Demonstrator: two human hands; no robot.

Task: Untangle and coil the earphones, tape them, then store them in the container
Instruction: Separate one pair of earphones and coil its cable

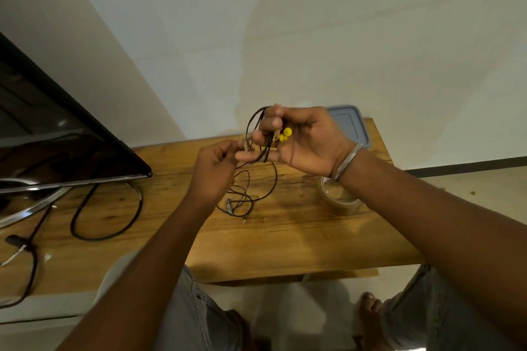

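Coiling now: my right hand point(296, 141) is closed on the earphones point(286, 134), loops over its fingers, yellow buds at the palm; my left hand point(216, 168) pinches the cord. I'd feed slack evenly, lifting the tangled tail off the bench point(285, 236). Tape roll point(338, 196) and container point(349, 122) sit near.

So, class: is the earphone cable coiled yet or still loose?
Partly coiled: some loops sit around the right hand fingers, the rest of the cable hangs loose to the table.
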